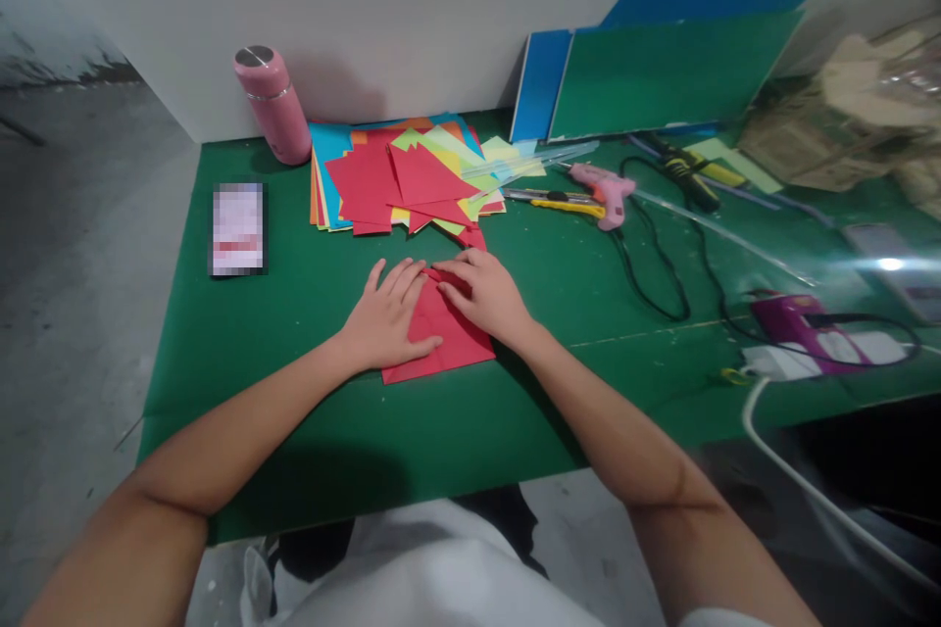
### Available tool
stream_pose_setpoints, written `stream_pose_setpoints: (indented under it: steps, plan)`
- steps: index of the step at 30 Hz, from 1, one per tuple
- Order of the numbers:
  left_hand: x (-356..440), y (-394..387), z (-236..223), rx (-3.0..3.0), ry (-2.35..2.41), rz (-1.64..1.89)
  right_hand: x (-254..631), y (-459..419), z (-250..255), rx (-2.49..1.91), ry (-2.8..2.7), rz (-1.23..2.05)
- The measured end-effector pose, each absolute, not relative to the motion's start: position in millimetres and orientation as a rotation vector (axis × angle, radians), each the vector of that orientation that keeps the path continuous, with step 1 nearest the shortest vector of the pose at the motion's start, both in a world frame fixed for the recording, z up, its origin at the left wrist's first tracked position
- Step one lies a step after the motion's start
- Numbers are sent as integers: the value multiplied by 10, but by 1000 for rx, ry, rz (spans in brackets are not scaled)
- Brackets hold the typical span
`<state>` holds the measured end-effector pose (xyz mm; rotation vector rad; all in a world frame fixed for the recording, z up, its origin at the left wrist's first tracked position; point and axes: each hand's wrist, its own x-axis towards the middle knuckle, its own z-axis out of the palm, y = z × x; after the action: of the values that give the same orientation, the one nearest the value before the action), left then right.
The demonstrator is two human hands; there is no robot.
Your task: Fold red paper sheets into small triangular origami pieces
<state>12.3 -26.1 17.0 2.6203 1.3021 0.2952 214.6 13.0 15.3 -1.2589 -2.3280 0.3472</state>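
Observation:
A red sheet of paper [457,341] with crease lines lies on the green tabletop in front of me. My left hand [386,321] rests flat across its left side, fingers spread and thumb pointing right. At the sheet's upper edge, the fingers and thumb of my right hand [485,292] are bent together around the paper, close to the left fingertips. Part of the sheet is hidden under both hands. Just beyond them, more red paper pieces [364,181] lie on a stack of coloured sheets [323,201].
A pink bottle [275,108] and a phone [237,228] stand and lie at the left. To the right are a yellow cutter knife [566,205], a pink glue gun [607,194], its black cord, clear glue sticks [533,162] and a purple box [798,323]. Boards lean at the back.

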Motion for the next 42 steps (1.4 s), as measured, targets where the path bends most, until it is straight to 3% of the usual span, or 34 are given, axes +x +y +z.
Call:
stream_pose_setpoints:
  steps: [6, 24, 33, 42]
  plan:
    - [121, -258, 154, 2612, 1296, 347, 2124, 104, 178, -1183, -2278, 484]
    - [130, -274, 180, 2603, 1334, 406, 2181, 115, 182, -939, -2503, 307]
    - [129, -272, 218, 2566, 1327, 354, 2361, 142, 281, -975, -2523, 605]
    - [111, -270, 225, 2594, 1287, 377, 2380, 138, 296, -1019, -2505, 655]
